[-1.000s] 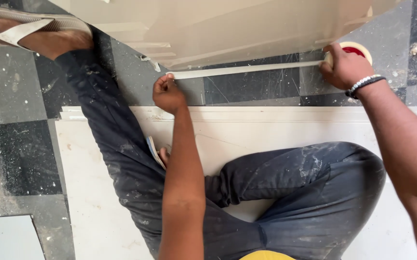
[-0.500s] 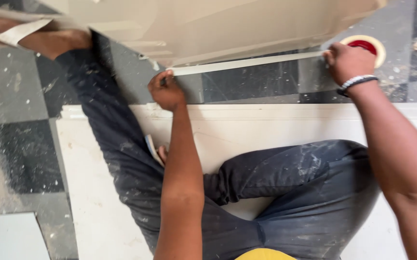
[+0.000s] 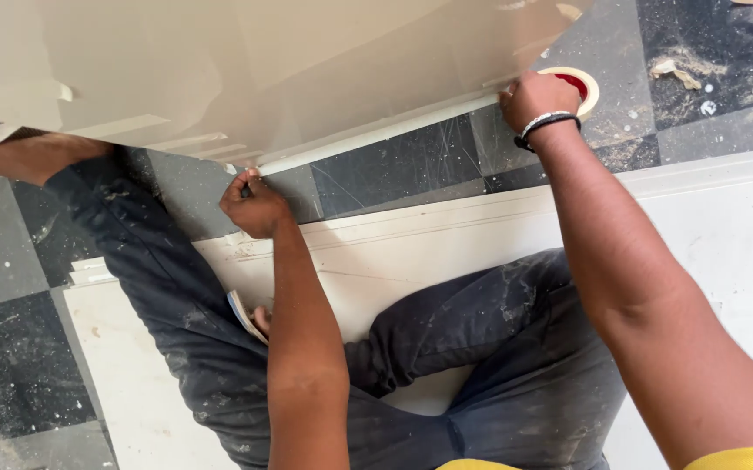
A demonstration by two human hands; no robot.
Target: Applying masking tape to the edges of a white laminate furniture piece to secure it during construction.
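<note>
A strip of cream masking tape (image 3: 376, 135) runs taut along the lower edge of a pale beige panel (image 3: 246, 70) that fills the top of the view. The left hand (image 3: 254, 204) is curled closed, its fingertips pinching or pressing the near end of the strip against the panel's edge. The right hand (image 3: 537, 97), with a dark and white band at the wrist, is closed around the tape roll (image 3: 576, 85), a cream ring with a red core, at the far end of the strip. The person sits on a white board (image 3: 446, 235) lying on a floor of black and grey speckled tiles (image 3: 394, 170), legs in dark, paint-flecked trousers (image 3: 481, 348) folded beneath the arms. A small crumpled scrap (image 3: 676, 70) lies on the tiles beyond the roll.
</note>
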